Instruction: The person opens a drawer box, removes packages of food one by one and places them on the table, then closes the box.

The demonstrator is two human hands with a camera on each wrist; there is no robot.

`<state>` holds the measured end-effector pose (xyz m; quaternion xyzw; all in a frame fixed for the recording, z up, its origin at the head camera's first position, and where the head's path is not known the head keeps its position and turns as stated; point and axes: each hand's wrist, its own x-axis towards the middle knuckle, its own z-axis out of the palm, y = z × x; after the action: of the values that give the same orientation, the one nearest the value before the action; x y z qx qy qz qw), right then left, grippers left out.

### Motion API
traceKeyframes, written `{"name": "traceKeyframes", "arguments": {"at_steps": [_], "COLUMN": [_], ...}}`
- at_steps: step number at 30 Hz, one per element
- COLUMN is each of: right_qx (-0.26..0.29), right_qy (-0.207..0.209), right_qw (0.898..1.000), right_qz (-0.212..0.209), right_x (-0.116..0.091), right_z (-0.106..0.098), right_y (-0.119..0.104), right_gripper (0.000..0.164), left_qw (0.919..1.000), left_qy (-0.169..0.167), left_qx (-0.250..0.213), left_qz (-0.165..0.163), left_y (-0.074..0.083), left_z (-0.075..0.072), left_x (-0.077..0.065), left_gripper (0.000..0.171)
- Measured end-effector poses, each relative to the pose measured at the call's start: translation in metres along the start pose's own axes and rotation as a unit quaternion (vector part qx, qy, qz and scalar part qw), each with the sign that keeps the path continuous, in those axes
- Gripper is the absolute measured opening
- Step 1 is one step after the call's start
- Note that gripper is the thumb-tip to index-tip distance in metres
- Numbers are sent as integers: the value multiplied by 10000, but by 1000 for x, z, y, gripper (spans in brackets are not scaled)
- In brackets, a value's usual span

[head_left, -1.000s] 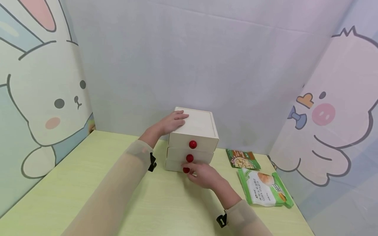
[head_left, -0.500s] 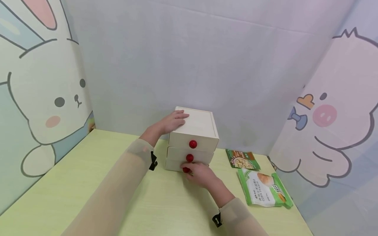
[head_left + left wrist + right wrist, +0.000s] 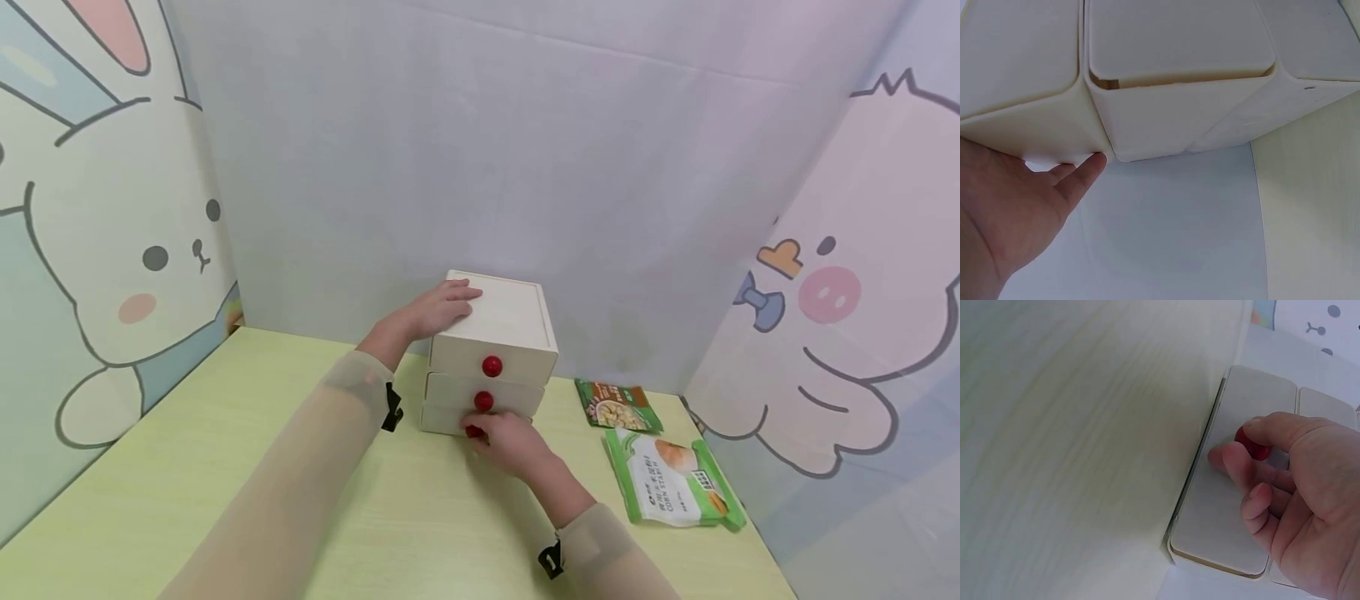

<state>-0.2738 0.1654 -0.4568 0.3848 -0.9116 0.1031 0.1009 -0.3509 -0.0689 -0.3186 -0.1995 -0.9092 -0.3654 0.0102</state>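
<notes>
A small cream drawer unit (image 3: 506, 317) with three stacked drawers stands against the back wall. Each drawer front bears a round red knob. My left hand (image 3: 435, 312) rests on the unit's top left edge, fingers spread over it; in the left wrist view its fingers lie along the side. At the bottom drawer (image 3: 1210, 519), my right hand (image 3: 517, 446) pinches the lowest red knob (image 3: 1257, 445) between thumb and index finger, the other fingers curled below. Above that hand are the middle knob (image 3: 483, 402) and the top knob (image 3: 492, 367). All three drawers look pushed in.
Right of the unit, a green and brown food packet (image 3: 618, 406) lies on the pale yellow-green table (image 3: 405, 517). In front of it is a green and white corn starch bag (image 3: 671, 479). Cartoon-printed walls enclose the table at the back and sides.
My right hand has closed in around the lowest knob, its wrist shifting slightly left. The left hand stays on the unit, and the drawers have not visibly moved.
</notes>
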Motion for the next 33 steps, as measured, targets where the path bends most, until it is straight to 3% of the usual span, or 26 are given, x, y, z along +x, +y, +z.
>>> {"name": "traceKeyframes", "arguments": {"at_steps": [8, 15, 24, 33], "right_qx": [-134, -203, 212, 201], "right_qy": [269, 237, -282, -505], "right_qw": [9992, 9993, 9994, 9985], "right_qz": [-278, -216, 24, 98], "right_x": [-2, -2, -5, -14], "right_z": [0, 0, -6, -9], "right_y": [-3, -3, -9, -12], "right_gripper": [16, 14, 15, 15], "left_qw": [10000, 10000, 10000, 9999], "left_qy": [26, -55, -56, 0], "left_qx": [7, -26, -15, -107], "left_qz": [5, -15, -50, -50], "left_y": [-1, 1, 0, 3], "left_z": [2, 0, -3, 1], "left_x": [1, 2, 2, -2], "left_gripper": [58, 59, 59, 59]}}
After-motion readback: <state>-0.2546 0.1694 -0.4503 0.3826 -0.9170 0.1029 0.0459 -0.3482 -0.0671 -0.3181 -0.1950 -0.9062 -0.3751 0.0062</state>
